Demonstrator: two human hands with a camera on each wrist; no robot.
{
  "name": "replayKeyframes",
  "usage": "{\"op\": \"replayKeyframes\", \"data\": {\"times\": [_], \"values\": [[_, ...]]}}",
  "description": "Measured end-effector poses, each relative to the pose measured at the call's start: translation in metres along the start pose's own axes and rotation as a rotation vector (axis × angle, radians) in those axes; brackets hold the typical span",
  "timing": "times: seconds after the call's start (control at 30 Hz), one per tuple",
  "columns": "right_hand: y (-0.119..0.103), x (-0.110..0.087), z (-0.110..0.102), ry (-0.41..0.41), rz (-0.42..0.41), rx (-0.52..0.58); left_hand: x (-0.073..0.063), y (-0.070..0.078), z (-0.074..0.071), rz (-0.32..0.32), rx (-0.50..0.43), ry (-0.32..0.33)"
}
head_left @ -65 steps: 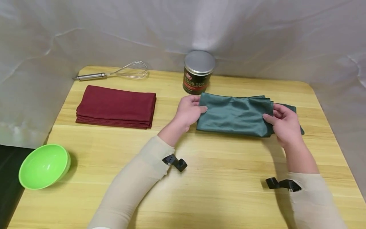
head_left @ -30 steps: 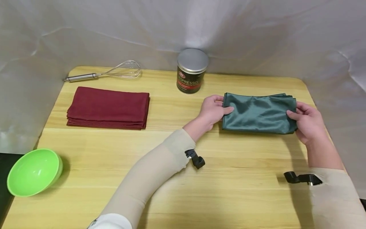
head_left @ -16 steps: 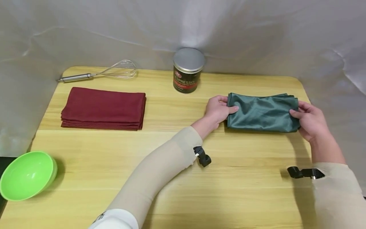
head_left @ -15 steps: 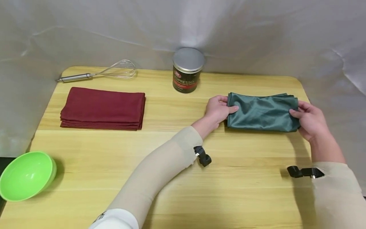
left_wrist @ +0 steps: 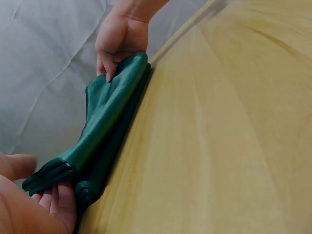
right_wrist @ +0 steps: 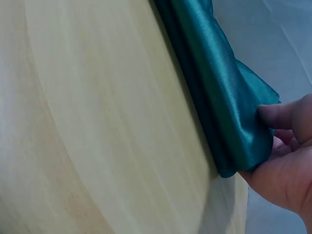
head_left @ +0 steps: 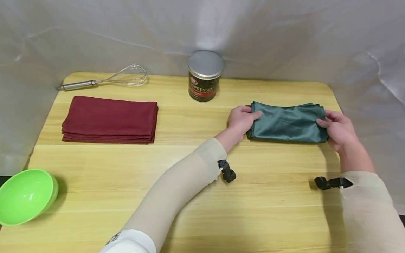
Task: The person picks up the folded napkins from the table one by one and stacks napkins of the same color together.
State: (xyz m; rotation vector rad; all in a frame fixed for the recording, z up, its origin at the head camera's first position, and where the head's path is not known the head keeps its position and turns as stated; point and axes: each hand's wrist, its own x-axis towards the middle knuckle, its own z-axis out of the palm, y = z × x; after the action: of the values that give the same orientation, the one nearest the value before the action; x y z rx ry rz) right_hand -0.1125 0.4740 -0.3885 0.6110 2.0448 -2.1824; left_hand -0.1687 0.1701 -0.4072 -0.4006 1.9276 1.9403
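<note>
A folded, shiny dark green cloth (head_left: 286, 123) spans between both hands at the right of the table. My left hand (head_left: 239, 121) holds its left edge, thumb above and fingers underneath. At the opposite edge my right hand (head_left: 340, 130) pinches the folds, its thumb on top. In the left wrist view the held green cloth (left_wrist: 97, 117) lies close over a lower green fold, and the fingertips (left_wrist: 63, 200) reach under its layered end. The right wrist view shows the thumb (right_wrist: 275, 116) against the cloth's corner.
A folded dark red cloth (head_left: 110, 117) lies at the left, with a whisk (head_left: 104, 80) behind it. An espresso coffee can (head_left: 205, 77) stands at the back middle. A green bowl (head_left: 26, 196) sits at the left edge. Grey sheeting (head_left: 272, 38) borders the wooden table (head_left: 253, 211).
Both hands carried the green cloth rightward over the green fabric visible at the right earlier. In the last half second it has moved only slightly. The head view has shifted a little.
</note>
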Motion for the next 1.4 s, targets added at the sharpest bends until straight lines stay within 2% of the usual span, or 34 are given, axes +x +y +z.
{"op": "replayKeyframes", "data": {"times": [0.17,0.23,0.47,0.6,0.7,0.77,0.83,0.93,1.0,1.2,1.4], "values": [[0.003,0.001,-0.003,0.000,0.005,-0.064,0.000,-0.001,-0.002,-0.008,-0.008,-0.011],[0.004,0.001,-0.003,0.012,0.004,-0.093,0.001,-0.002,-0.002,-0.001,0.017,-0.002],[0.006,0.000,-0.001,0.112,-0.022,-0.204,0.000,-0.001,-0.001,0.023,0.101,0.063],[0.006,-0.003,0.001,0.181,-0.035,-0.378,-0.003,0.002,-0.005,0.075,0.184,0.085],[0.007,-0.004,0.000,0.216,-0.033,-0.465,-0.005,0.003,-0.008,0.145,0.306,0.096],[0.008,-0.007,-0.001,0.229,-0.045,-0.432,-0.005,0.002,-0.011,0.201,0.380,0.091],[0.009,-0.010,-0.002,0.232,-0.068,-0.346,-0.005,-0.001,-0.013,0.262,0.430,0.074],[0.011,-0.017,-0.005,0.237,-0.110,-0.229,-0.005,-0.004,-0.015,0.332,0.457,0.040],[0.013,-0.020,-0.006,0.238,-0.125,-0.203,-0.004,-0.006,-0.015,0.359,0.468,0.031],[0.013,-0.018,-0.007,0.264,-0.148,-0.217,-0.005,-0.006,-0.016,0.389,0.471,0.043],[0.019,-0.013,-0.008,0.322,-0.144,-0.335,-0.005,-0.009,-0.014,0.401,0.475,0.028]]}}
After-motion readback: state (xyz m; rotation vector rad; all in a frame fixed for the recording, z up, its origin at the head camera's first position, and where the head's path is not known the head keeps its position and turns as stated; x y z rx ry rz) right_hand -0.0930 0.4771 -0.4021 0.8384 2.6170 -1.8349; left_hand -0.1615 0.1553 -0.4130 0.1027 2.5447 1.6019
